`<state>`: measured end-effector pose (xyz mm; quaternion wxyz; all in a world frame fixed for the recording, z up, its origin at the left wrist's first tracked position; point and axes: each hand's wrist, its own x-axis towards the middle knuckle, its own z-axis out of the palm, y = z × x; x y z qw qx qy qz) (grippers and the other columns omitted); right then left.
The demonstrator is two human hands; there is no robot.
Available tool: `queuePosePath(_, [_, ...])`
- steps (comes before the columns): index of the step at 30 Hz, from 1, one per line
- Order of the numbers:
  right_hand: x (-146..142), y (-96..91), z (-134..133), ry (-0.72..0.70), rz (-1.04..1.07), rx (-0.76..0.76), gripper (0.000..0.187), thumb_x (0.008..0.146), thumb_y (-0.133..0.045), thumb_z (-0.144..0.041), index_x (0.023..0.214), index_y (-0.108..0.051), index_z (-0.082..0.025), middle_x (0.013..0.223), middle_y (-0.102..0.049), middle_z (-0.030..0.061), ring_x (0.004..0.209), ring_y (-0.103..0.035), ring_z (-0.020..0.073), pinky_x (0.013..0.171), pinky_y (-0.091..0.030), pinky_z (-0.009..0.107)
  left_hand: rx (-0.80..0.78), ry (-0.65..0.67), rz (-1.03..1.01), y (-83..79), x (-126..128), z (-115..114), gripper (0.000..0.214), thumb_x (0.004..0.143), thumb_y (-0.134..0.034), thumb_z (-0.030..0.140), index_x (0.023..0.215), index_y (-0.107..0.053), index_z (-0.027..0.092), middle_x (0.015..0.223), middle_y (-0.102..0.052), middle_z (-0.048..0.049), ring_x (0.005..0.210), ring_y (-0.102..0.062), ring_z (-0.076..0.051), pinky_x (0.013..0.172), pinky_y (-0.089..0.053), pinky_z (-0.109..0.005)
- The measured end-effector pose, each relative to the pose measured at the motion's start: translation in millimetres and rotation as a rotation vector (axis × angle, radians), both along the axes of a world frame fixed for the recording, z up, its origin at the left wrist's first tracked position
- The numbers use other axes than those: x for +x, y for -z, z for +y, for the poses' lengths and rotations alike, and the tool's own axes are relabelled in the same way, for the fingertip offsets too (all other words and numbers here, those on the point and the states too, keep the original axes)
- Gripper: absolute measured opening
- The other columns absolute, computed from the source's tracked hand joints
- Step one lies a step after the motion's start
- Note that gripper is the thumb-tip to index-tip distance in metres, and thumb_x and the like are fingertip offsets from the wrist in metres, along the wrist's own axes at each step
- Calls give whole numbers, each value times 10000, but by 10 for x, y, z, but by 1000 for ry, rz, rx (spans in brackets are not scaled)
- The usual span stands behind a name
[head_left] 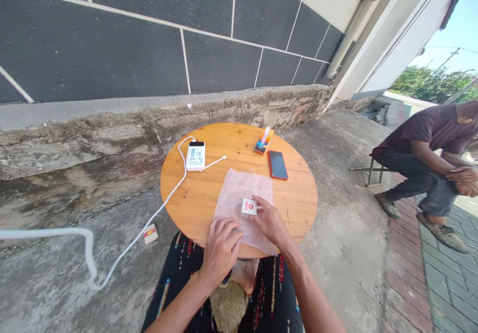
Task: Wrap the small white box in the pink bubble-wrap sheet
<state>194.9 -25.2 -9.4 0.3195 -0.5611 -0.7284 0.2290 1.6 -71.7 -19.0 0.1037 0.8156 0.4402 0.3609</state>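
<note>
A small white box with a red mark on top (249,206) rests on a pinkish sheet of bubble wrap (227,193), which lies over the near part of the round wooden table. My right hand (269,219) has its fingers and thumb around the right side of the box. On the near left part of the wrap, my left hand (223,241) lies flat with its fingers stretched out, a little apart from the box. The undersides of my fingers are hidden.
On the wooden table (231,144) are a white power bank (196,156) with a cable, a phone (278,165) and an orange-and-blue box (263,140). A cigarette-pack-sized box (150,234) lies on the ground. A seated person (429,149) is at right; a wall (123,54) stands behind.
</note>
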Motion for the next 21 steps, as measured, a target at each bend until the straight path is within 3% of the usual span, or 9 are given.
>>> queuePosePath(5, [0,-10,-8,-26,0,-3,598,762,-589,-161,1335,-428,-211,1244,-588,105,953,-633,216,889,-490,417,26,13,-15,-66,-11,-9,226,791,-535,50,878,-641,230,979,-649,-26,1051,-540,-217,1029,-332,-502])
queuePosePath(9, [49,-86,-57,-72,86,-23,578,795,-598,-220,1344,-418,-202,1289,-558,123,1025,-617,227,907,-487,416,77,22,-24,-211,-13,71,193,806,-545,76,854,-643,234,964,-661,-20,1048,-544,-214,1021,-338,-495])
queuePosePath(15, [187,-124,-76,-93,280,-104,433,965,-351,-431,1350,-423,-246,1196,-622,75,1099,-586,202,976,-443,404,40,33,-19,-461,75,390,140,795,-566,112,763,-641,225,962,-674,-14,997,-572,-201,948,-397,-427])
queuePosePath(21, [257,-113,-11,-59,406,-202,550,951,-286,-561,1349,-450,-219,1149,-647,90,1076,-603,208,974,-447,406,-65,-19,-44,-455,188,669,104,762,-587,145,780,-664,212,947,-703,-28,931,-615,-205,881,-450,-389])
